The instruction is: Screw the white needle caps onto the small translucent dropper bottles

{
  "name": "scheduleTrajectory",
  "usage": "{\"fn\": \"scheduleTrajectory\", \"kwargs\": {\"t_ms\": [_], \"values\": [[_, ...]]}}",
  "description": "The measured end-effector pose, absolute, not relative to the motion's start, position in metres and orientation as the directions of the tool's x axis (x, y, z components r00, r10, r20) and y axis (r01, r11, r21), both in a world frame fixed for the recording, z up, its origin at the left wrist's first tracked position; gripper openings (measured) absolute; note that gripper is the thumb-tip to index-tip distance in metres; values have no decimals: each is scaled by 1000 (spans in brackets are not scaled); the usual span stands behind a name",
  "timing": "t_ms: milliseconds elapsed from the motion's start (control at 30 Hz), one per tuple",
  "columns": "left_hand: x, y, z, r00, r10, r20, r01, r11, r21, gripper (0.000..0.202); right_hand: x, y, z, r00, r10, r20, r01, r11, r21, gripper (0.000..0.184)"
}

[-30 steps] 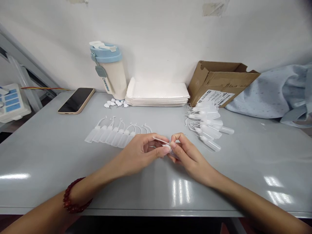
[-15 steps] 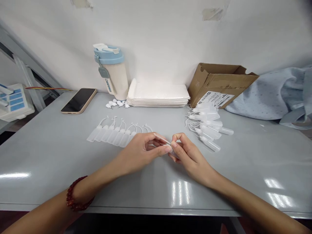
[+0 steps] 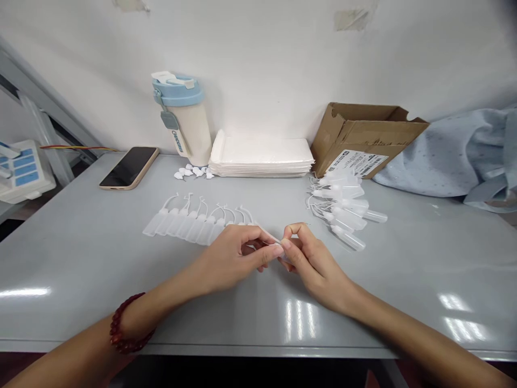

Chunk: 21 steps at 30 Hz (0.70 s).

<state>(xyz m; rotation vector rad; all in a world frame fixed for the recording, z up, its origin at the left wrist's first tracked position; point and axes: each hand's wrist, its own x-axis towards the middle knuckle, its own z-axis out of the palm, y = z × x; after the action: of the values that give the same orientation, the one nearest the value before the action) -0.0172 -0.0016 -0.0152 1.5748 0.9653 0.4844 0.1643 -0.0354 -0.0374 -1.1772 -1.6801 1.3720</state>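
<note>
Both hands meet over the middle of the grey table (image 3: pixel 81 258). My left hand (image 3: pixel 234 258) and my right hand (image 3: pixel 309 258) pinch one small clear plastic bottle (image 3: pixel 277 243) between their fingertips; most of it is hidden by the fingers. A neat row of several similar bottles (image 3: pixel 189 222) with looped cap tethers lies just left of the hands. A loose pile of the same bottles (image 3: pixel 347 210) lies to the right, beyond my right hand.
Against the wall stand a blue-lidded tumbler (image 3: pixel 183 118), a stack of white padded envelopes (image 3: pixel 260 156) and an open cardboard box (image 3: pixel 363 137). Small white caps (image 3: pixel 191 171) lie by the tumbler. A phone (image 3: pixel 128 167) lies far left, pale blue cloth (image 3: pixel 456 156) far right.
Both hands have stayed together on the small bottle, shifting only slightly; my fingers have closed a little more over it.
</note>
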Motion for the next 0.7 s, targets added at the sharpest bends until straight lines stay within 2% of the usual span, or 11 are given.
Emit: {"fn": "scheduleTrajectory", "kwargs": {"t_ms": [200, 333, 433, 533, 633, 700], "values": [[-15, -3, -14, 574, 816, -66, 273, -115, 955, 13, 164, -35, -37, -378, 922, -80, 224, 7, -975, 21], [-17, -2, -14, 590, 792, -156, 309, -42, 950, 18, 164, -36, -38, -367, 930, -33, 253, 65, -965, 20], [-18, -2, -15, 621, 761, -187, 317, -26, 948, 21, 164, -36, -36, -371, 927, -51, 277, 58, -959, 19], [-17, -5, -18, 656, 745, -120, 271, -84, 959, 16, 165, -37, -33, -376, 920, -109, 263, -6, -965, 20], [-15, -8, -20, 639, 769, 12, 233, -208, 950, 11, 165, -36, -32, -367, 917, -159, 179, -99, -979, 23], [-14, -9, -21, 629, 776, 49, 219, -238, 946, 12, 165, -35, -33, -356, 919, -168, 124, -132, -983, 24]]}}
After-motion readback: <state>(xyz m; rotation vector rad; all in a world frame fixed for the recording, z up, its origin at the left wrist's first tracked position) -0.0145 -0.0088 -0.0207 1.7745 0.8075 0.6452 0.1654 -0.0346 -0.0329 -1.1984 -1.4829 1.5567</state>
